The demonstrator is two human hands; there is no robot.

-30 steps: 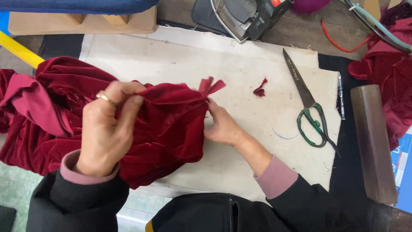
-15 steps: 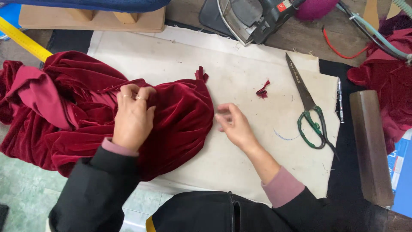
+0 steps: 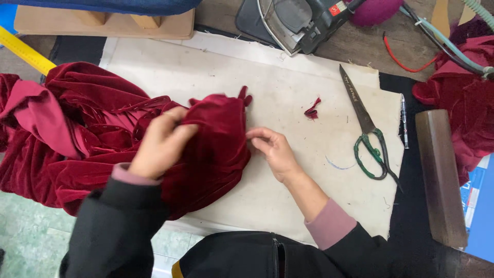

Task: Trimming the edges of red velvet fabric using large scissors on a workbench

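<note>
A bunched dark red velvet garment (image 3: 82,139) with a pinkish lining lies over the left side of a cream pressing cloth (image 3: 288,92). My left hand (image 3: 160,144) grips a fold of the velvet near its right end. My right hand (image 3: 274,149) rests on the cloth, its fingertips pinching the garment's right edge. A small tab of velvet (image 3: 244,96) sticks up at the top of that edge.
A red fabric scrap (image 3: 312,109) lies on the cloth. Green-handled scissors (image 3: 366,135) and a pen (image 3: 404,121) lie to the right, beside a dark wooden block (image 3: 438,175). An iron (image 3: 298,18) sits at the back. More red fabric (image 3: 469,113) is at far right.
My left hand has shifted right along the velvet and regripped nearer its right edge. My right hand, apart from the fabric half a second ago, has moved left onto that edge.
</note>
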